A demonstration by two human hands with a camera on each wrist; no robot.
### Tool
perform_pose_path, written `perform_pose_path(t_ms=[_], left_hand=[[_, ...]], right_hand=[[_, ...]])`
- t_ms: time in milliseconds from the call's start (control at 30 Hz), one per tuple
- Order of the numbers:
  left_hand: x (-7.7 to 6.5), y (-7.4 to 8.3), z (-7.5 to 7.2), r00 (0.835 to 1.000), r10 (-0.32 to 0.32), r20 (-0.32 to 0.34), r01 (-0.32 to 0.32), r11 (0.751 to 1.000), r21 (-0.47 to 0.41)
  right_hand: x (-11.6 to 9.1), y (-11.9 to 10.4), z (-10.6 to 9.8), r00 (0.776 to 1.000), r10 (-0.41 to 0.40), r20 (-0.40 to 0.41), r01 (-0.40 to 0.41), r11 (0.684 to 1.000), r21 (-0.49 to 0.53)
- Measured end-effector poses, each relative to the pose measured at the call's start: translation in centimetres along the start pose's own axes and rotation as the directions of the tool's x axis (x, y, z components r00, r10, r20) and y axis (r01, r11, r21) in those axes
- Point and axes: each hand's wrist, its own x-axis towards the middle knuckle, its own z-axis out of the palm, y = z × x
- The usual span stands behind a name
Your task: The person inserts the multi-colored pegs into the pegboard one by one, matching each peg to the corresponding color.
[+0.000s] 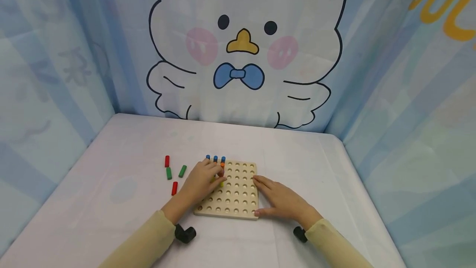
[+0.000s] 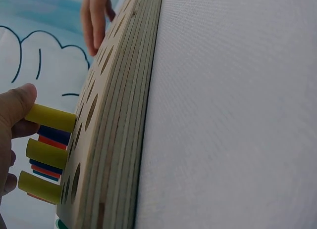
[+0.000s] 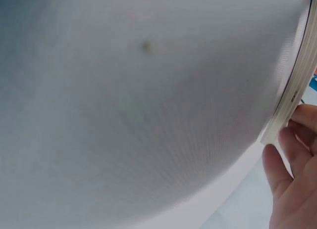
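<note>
A square wooden pegboard (image 1: 241, 195) with rows of round holes lies on the table. Above its left half, my left hand (image 1: 202, 179) pinches the upper end of a yellow peg (image 2: 52, 118) with thumb and finger; the peg's lower end is at the board. Two more yellow pegs (image 2: 45, 153) stand in line beside it. Behind them are blue pegs (image 1: 215, 158) along the far row and orange pegs (image 1: 222, 164), partly hidden by the hand. My right hand (image 1: 282, 202) rests with extended fingers along the board's right edge.
Left of the board, red pegs (image 1: 167, 161) and green pegs (image 1: 182, 171) lie loose on the white-covered table (image 1: 122, 226). Curtains stand round the back and sides, the back one (image 1: 241, 102) printed with a cartoon bird.
</note>
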Motion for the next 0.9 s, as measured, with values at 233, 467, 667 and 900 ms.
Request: perform_pose_path(t_ms=[233, 467, 667, 900], left_hand=[[-0.18, -0.07, 0.07, 0.999, 0.018, -0.036, -0.017, 1.000, 0.014], [-0.46, -0.05, 0.21, 0.999, 0.032, -0.034, -0.032, 0.999, -0.005], [-0.59, -0.07, 0.40, 1.000, 0.007, -0.003, -0.007, 1.000, -0.014], [-0.80, -0.36, 0.24, 1.000, -0.002, 0.031, 0.004, 0.999, -0.042]], right_hand=[[0.17, 0.05, -0.19, 0.999, -0.033, -0.034, 0.030, 0.997, -0.074], [0.04, -0.22, 0.21, 0.997, 0.048, -0.069, -0.060, 0.978, -0.198], [-0.59, -0.53, 0.52, 0.982, 0.182, -0.045, -0.187, 0.971, -0.147], [-0.38, -0.81, 0.00, 0.965, 0.261, 0.003, -0.260, 0.962, -0.078]])
